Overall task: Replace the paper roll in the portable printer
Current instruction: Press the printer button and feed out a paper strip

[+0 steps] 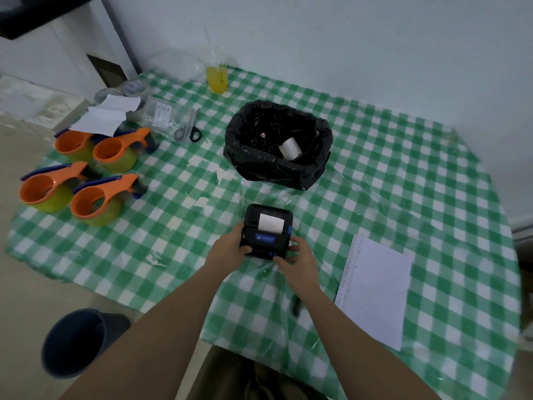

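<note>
A small black portable printer [266,217] with a blue label sits on the green checked tablecloth near the front middle. White paper [270,223] shows in its top slot. My left hand [230,249] grips the printer's left side, thumb on its front. My right hand [297,256] holds its right front corner, fingers curled around the edge. Behind the printer stands a black plastic bag [251,157], open at the top, with a white paper roll [289,148] lying inside.
Several orange tape dispensers [89,180] stand at the left, with loose paper sheets [105,115], tape rolls and scissors [189,127] behind them. A yellow drink [217,79] is at the back. A notebook [377,287] and a pen [297,306] lie at right. A dark bin [76,342] stands on the floor.
</note>
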Tool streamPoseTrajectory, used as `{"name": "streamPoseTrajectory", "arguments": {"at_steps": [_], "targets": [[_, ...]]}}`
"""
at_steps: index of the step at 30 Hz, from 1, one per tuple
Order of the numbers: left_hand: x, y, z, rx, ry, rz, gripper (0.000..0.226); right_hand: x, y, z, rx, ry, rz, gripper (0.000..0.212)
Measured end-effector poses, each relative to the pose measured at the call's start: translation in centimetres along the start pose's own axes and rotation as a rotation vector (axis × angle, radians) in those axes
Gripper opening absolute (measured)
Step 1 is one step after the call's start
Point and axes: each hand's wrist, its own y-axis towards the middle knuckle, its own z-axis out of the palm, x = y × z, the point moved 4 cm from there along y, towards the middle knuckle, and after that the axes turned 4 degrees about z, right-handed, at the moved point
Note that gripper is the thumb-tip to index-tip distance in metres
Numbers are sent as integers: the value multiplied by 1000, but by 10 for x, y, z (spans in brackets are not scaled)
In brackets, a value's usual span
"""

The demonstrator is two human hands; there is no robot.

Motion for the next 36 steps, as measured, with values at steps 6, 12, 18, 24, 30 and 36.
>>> {"name": "streamPoseTrajectory", "arguments": {"at_steps": [6, 12, 18, 24, 30, 36], "targets": [[4, 1, 1, -5, -23, -3, 60, 2, 0, 1, 2, -8, 0, 55], [6, 4, 3, -6, -32, 19, 60, 1, 0, 0, 3, -11, 3, 55], [6, 4, 4, -10, -27, 37, 59, 0, 1, 0, 1, -15, 9, 56], [6, 4, 4, 13, -7, 47, 61, 1, 1, 1, 0, -27, 26, 56], [7, 4, 4, 69, 69, 61, 66, 3, 0, 0, 0, -45, 35, 57], [4, 1, 4, 107, 128, 64, 71, 6, -2, -1, -1, -62, 19, 57]]}}
